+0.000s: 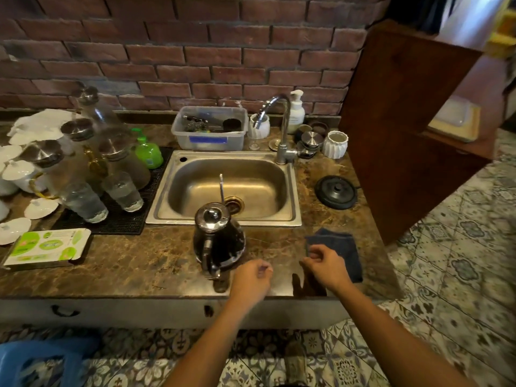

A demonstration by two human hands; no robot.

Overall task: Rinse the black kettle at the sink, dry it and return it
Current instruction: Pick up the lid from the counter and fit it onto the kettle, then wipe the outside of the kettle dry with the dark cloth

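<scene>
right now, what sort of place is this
Likely a kitchen wash-up counter, perhaps a café's: a steel sink with a tap, many glass carafes and tumblers on a mat, and a kettle beside the basin.

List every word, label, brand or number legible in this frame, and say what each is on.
No text here can be read.
Green-and-white pack on the counter: printed, but too blurred to read.
Blue label on the clear plastic tub: blurred, no legible characters.
Green soap bottle: label too small to read.
White pump bottle: faint print, unreadable.
</scene>
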